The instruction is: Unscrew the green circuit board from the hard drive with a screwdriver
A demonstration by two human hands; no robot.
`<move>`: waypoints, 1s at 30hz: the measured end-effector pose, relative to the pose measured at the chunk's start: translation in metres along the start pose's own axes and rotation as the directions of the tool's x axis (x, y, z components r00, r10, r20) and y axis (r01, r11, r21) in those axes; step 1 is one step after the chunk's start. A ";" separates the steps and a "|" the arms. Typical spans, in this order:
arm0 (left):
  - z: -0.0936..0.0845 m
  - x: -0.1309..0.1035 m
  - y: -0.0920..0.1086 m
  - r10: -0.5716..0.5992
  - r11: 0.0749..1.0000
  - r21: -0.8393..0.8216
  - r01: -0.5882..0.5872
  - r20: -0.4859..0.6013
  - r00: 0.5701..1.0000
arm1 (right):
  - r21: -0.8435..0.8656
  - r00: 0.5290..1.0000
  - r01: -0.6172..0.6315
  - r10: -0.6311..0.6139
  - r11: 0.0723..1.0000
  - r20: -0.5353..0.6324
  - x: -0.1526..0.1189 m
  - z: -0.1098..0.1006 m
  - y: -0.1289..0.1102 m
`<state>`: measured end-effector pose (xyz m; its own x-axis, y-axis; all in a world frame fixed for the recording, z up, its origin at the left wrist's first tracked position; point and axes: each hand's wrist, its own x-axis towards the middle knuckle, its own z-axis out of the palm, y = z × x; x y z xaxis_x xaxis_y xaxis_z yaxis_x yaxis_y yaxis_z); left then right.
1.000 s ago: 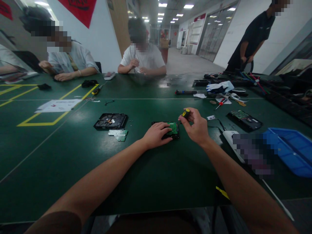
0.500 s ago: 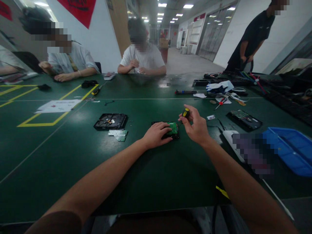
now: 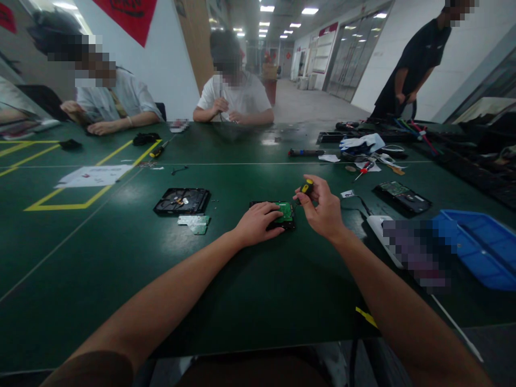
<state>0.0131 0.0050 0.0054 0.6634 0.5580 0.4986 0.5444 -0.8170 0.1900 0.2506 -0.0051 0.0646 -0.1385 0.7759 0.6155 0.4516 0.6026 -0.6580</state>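
Observation:
Under my left hand (image 3: 258, 223) lies a hard drive (image 3: 287, 213) with its green circuit board facing up. The fingers reach over its top and the thumb rests along the near edge, gripping it against the table. My right hand (image 3: 322, 207) is closed around the yellow-and-black handle of a screwdriver (image 3: 307, 186), tilted at the drive's right end. Its tip is too small to make out, so I cannot tell whether it touches a screw. Left of the drive are a black drive casing (image 3: 182, 201) and a loose circuit board (image 3: 194, 223), with several tiny screws nearby.
On the right are another hard drive (image 3: 403, 198), a blue tray (image 3: 479, 247) and a white device (image 3: 381, 234) with a cable. Farther back lie a red screwdriver (image 3: 365, 170), gloves (image 3: 363, 144) and a dark cylindrical tool (image 3: 305, 152). Two people sit opposite; another stands at right.
The view has shifted very slightly. Both hands keep nearly the same pose, the left on the hard drive and the right around the screwdriver.

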 end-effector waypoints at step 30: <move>-0.001 0.000 0.000 -0.007 1.000 -0.012 0.007 0.017 1.000 | 0.013 0.992 -0.083 0.084 0.996 -0.090 0.003 0.001 0.005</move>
<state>0.0122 0.0047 0.0059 0.6682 0.5658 0.4830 0.5426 -0.8149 0.2039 0.2517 0.0002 0.0627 -0.0203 0.8040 0.5942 0.4499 0.5381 -0.7127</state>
